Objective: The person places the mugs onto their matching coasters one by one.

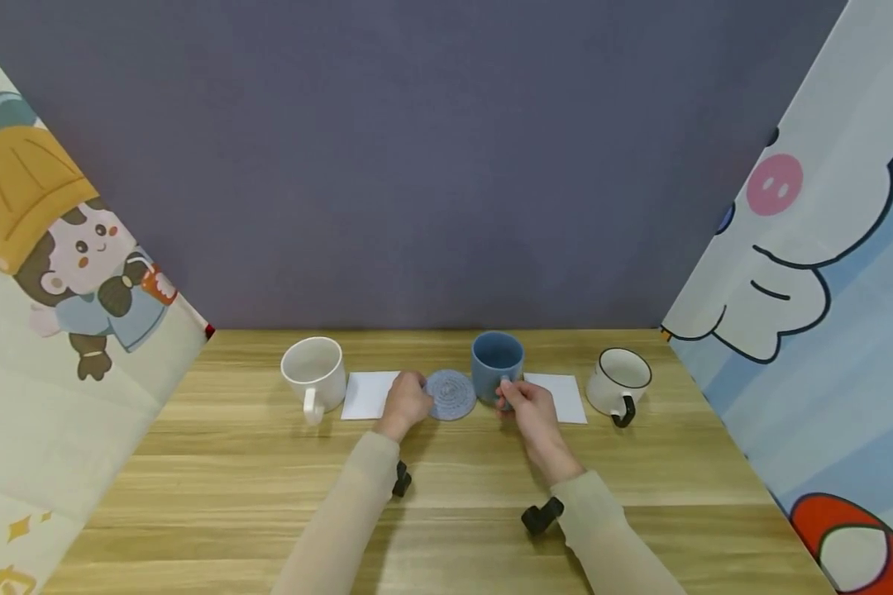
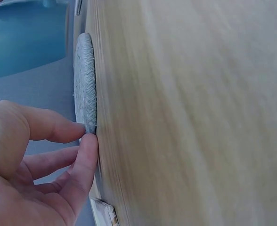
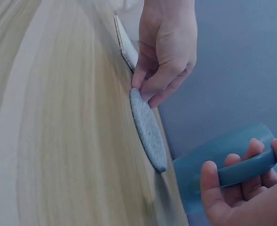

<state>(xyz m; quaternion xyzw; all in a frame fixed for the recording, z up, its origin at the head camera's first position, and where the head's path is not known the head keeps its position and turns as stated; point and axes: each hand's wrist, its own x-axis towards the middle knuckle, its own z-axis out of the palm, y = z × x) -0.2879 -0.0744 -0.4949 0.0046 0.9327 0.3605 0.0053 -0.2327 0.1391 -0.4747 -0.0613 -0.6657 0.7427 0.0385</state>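
Coaster, woven and probably soft and light, is lying flat on the tabletop beside the blue mug. Left hand is pinching its edge; right hand is gripping the likely breakable mug's handle.

You will find no readable words, numbers or brands on the mugs, coaster, white cards or cartoon side panels, though small yellow marks low on the left panel may be lettering too cropped to read.
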